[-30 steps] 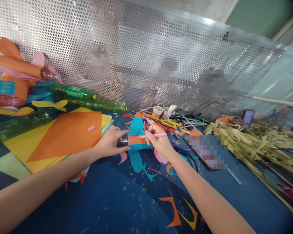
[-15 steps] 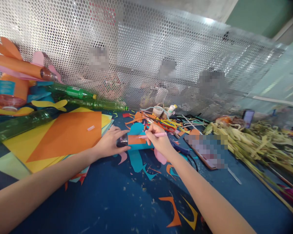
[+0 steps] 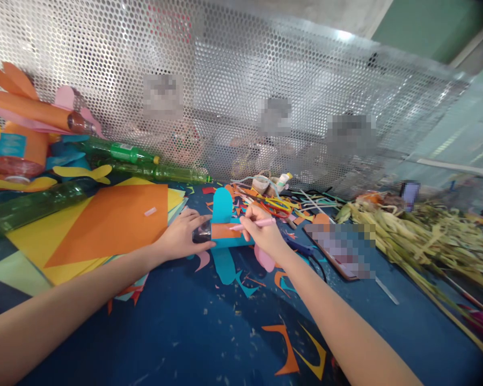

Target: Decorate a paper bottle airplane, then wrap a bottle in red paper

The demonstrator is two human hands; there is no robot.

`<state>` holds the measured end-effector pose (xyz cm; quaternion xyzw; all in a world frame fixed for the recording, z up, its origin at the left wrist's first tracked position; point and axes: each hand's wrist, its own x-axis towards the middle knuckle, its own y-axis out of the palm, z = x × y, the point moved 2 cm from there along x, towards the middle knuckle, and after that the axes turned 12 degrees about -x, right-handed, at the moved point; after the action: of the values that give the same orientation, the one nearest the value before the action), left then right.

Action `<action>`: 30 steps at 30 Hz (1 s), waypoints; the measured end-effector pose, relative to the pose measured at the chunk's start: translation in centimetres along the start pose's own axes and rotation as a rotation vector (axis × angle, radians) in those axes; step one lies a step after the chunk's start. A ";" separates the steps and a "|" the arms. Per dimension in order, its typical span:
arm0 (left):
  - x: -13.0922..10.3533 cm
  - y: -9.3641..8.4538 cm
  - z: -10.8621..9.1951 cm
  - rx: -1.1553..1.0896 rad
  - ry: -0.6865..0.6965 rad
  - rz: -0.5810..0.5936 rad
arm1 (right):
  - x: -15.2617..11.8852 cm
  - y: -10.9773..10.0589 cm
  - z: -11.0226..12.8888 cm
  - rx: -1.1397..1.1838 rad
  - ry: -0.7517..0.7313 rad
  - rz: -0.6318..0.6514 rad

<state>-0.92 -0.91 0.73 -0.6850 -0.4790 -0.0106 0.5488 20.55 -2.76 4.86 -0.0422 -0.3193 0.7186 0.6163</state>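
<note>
A plastic bottle (image 3: 202, 232) wrapped in blue and orange paper lies sideways on the dark blue table, with a rounded blue paper wing (image 3: 222, 206) on its far side and another toward me. My left hand (image 3: 184, 236) grips the bottle's bare dark end between thumb and fingers. In my right hand (image 3: 261, 228) is a pink pen (image 3: 253, 224), its tip at the orange paper strip (image 3: 224, 231). A pink paper piece (image 3: 264, 258) shows under the right hand. Part of the bottle's right end is hidden by that hand.
Coloured paper sheets (image 3: 116, 225) are stacked at left, near green bottles (image 3: 124, 151) and paper-covered bottle models (image 3: 32, 110). Paper scraps (image 3: 284, 348) litter the table. A phone (image 3: 338, 252) and dried husks (image 3: 418, 241) lie at right. A perforated metal screen (image 3: 233, 80) stands behind.
The far blue wing has swung up and now shows longer and more upright. The pen tip has shifted very slightly along the orange strip. My left hand keeps its hold.
</note>
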 end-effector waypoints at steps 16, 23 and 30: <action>0.0 -0.1 0.1 -0.028 0.052 -0.006 | -0.1 0.1 -0.7 -0.036 0.034 0.029; 0.1 -0.1 0.0 -0.026 0.008 0.010 | -0.1 0.3 -0.1 -0.048 0.008 -0.003; 0.0 0.0 0.0 -0.007 -0.011 0.004 | -0.1 0.2 -0.1 -0.014 -0.016 0.001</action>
<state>-0.92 -0.88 0.68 -0.6878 -0.4806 -0.0072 0.5439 20.48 -2.83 4.62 -0.0408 -0.3291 0.7172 0.6129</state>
